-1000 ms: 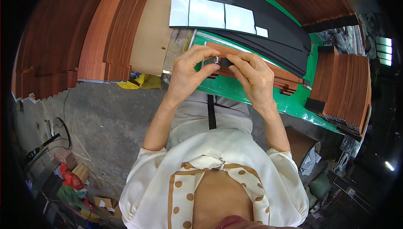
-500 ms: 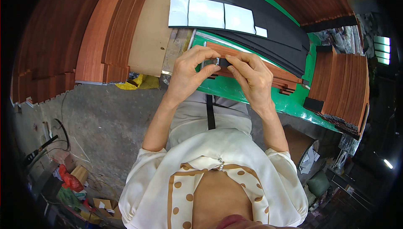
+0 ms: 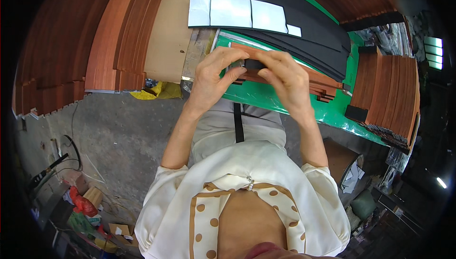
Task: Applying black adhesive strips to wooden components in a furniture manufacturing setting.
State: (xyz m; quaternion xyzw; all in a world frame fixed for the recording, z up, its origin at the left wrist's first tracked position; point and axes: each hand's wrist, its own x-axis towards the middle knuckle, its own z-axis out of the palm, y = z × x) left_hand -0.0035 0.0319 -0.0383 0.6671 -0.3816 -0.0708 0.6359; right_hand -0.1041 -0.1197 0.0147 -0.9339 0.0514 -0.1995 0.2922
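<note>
Between my hands, over reddish-brown wooden planks [image 3: 321,79] lying on a green tabletop, is a small dark strip [image 3: 253,64]. My left hand [image 3: 212,76] has its thumb and forefinger curled at the strip's left end, with a small clear or shiny bit there. Bent over its right part are the fingers of my right hand [image 3: 288,79], the thumb below. The fingers partly hide the strip, so its full shape cannot be made out.
Black sheets [image 3: 308,9] and a strip with white backing [image 3: 230,13] lie just beyond the planks. Grooved wooden boards are stacked at left [image 3: 107,45] and right [image 3: 384,83]. A brown board [image 3: 168,40] lies left of the green table edge [image 3: 266,101]. A drum [image 3: 335,161] stands below right.
My right fingers have shifted slightly and now cover more of the dark strip. My left hand keeps nearly the same pinch. The view has moved a little.
</note>
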